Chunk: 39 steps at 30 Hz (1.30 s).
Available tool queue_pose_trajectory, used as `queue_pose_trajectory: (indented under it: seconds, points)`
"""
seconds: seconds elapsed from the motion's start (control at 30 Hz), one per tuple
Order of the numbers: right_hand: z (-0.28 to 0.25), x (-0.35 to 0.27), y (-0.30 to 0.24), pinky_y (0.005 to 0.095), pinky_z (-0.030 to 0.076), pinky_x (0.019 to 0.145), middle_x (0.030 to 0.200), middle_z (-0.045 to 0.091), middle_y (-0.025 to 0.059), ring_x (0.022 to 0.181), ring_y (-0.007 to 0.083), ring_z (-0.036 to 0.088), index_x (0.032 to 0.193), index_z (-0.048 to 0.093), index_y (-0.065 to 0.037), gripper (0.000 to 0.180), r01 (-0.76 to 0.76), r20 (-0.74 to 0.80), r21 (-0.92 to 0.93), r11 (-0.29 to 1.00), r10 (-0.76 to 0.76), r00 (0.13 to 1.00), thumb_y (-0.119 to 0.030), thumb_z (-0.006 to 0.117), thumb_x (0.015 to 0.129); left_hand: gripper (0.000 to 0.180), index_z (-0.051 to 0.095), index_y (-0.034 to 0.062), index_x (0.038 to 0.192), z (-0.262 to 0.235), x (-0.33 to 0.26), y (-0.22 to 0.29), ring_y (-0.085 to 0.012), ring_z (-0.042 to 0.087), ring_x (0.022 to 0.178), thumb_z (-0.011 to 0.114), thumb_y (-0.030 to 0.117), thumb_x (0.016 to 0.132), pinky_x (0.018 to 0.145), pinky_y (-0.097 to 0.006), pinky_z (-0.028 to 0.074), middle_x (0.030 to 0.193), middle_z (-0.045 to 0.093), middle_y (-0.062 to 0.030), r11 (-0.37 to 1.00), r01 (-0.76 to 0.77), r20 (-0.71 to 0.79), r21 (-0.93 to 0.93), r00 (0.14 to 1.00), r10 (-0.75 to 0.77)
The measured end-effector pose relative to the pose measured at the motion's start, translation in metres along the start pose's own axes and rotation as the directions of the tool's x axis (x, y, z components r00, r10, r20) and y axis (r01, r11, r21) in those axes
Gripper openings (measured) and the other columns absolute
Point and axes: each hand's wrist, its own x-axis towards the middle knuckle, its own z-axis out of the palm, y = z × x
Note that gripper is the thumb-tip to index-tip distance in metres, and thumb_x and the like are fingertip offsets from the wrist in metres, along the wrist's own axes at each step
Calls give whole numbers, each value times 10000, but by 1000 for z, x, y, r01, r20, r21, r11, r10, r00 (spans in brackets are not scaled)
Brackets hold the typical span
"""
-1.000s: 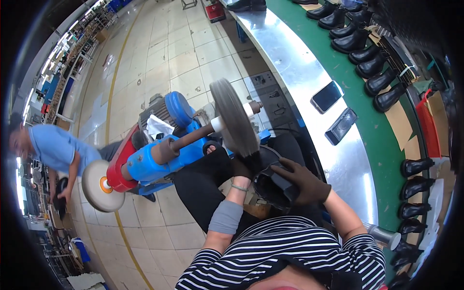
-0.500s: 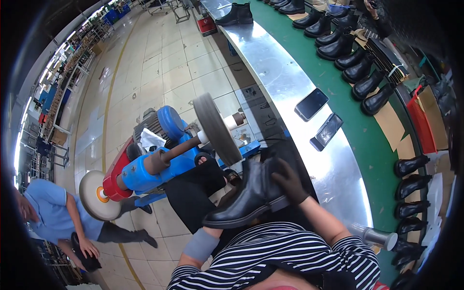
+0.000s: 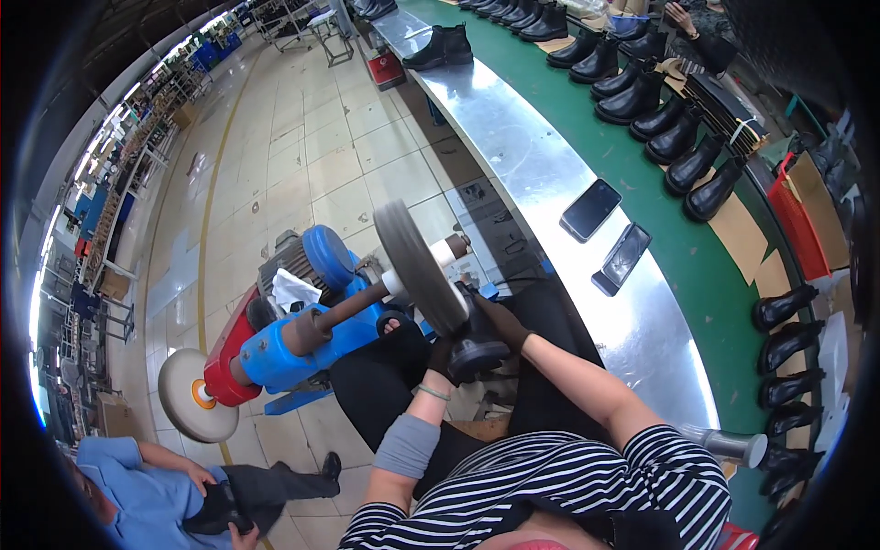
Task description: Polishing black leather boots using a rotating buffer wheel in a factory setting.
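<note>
A black ankle boot is held up against the dark buffing wheel, its sole end turned toward me. My left hand, in a dark glove, grips the boot on its left side, below the wheel. On the other side my right hand, also dark-gloved, is wrapped round the boot. The wheel's rim hides part of the boot, and some of my fingers are out of sight behind it. The wheel sits on the shaft of a blue and red buffing machine, which carries a pale wheel at its other end.
To my right runs a metal-topped bench with two phones, a dark one and another. Several black boots line the green surface beyond. A person in a blue shirt stands at lower left, holding something black.
The boot has moved from sideways over my lap up to the wheel and turned end-on. My left hand has come into sight on it. The person in blue has shifted toward the lower edge.
</note>
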Motion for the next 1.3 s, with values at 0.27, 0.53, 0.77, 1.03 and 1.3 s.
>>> queue_pose_trajectory:
  seconds: [0.27,0.53,0.77,1.03,1.3]
  points:
    - [21,54,28,396,492,893,1153,655,212,1045,305,651,1240,575,-29,349,-42,69,-45,998,45,997,-194,479,948,362,566,-125,1195,-45,15,-24,-340,633,1079,420,129,981,968,-422,516,1160,640,-250,609,-379,249,697,924,290]
    - [28,56,37,383,516,864,1119,683,167,986,266,677,1200,629,-40,347,212,274,-501,839,-79,958,-209,605,898,199,694,-41,1030,-19,-1,-23,-252,674,970,565,53,910,872,-372,548,1041,700,-174,782,-387,83,489,913,400]
    - [47,39,14,345,523,809,1071,691,154,905,149,655,1179,634,22,364,-245,300,254,936,165,939,-243,512,961,487,500,-17,1335,5,-27,-20,-306,595,1165,355,342,1039,1021,-425,483,1293,579,-213,703,-328,116,631,936,332]
    - [40,-59,-50,395,465,935,1305,552,206,1144,340,561,1087,694,-101,278,557,360,-505,659,-425,830,-151,543,859,429,553,69,1300,13,-67,-49,-239,577,1164,488,362,992,1034,-341,442,1258,601,-121,970,-141,-479,-200,877,29]
    - [-38,-17,-26,386,431,1012,1295,532,229,1224,378,507,1315,500,-50,421,463,122,-198,864,-447,886,-82,565,899,301,664,30,1029,18,-57,-25,-268,665,923,570,218,815,915,-387,518,991,694,-114,897,-180,-462,-403,886,-30]
